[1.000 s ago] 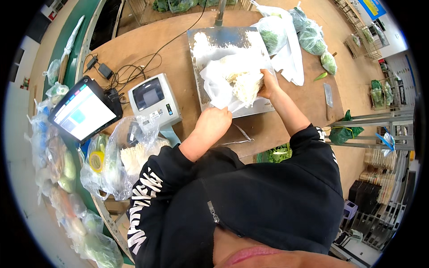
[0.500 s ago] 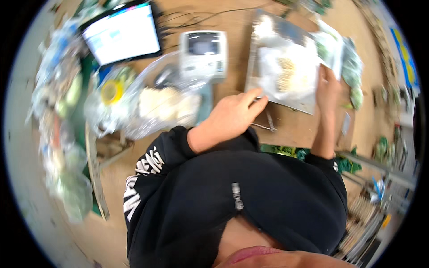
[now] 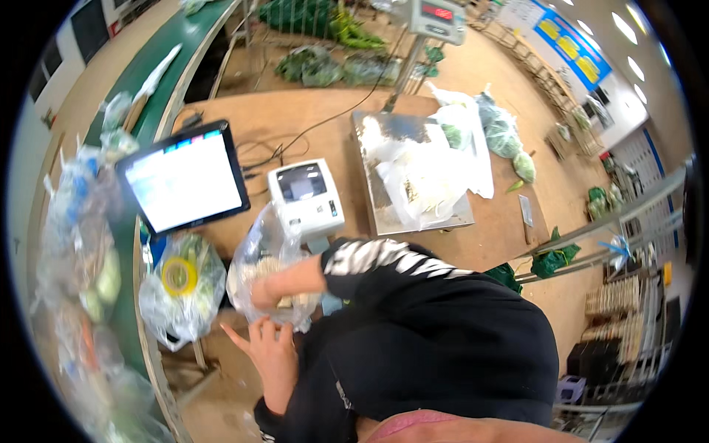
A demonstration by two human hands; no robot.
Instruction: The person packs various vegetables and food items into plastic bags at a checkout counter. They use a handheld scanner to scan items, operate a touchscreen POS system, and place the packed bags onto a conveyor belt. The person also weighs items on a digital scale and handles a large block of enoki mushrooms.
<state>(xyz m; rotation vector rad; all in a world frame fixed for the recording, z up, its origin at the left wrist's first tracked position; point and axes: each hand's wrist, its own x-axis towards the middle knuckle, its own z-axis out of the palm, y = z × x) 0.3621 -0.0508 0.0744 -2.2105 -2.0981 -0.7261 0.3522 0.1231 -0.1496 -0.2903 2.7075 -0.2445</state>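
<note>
My right arm crosses leftward in front of me, and my right hand (image 3: 275, 286) reaches into a clear plastic bag (image 3: 260, 235) holding pale cream pieces; its fingertips are hidden there. Just below the bag, my left hand (image 3: 270, 362) is open, fingers spread, close to the bag's lower edge. A thin white bag (image 3: 428, 188) with pale contents I cannot make out rests on the metal plate of a scale (image 3: 377, 210). Neither hand touches it.
A tablet screen (image 3: 183, 177) and a white label printer (image 3: 306, 196) stand behind the bag. To the left lie a bag of greens with a yellow tape roll (image 3: 179, 276) and a green conveyor (image 3: 166, 70). Bagged green vegetables (image 3: 501, 129) lie right of the scale; its display (image 3: 436, 16) rises behind.
My right hand has gone from the white bag at the scale to inside the clear bag on the left. My left hand has moved down and left. The view has tilted up.
</note>
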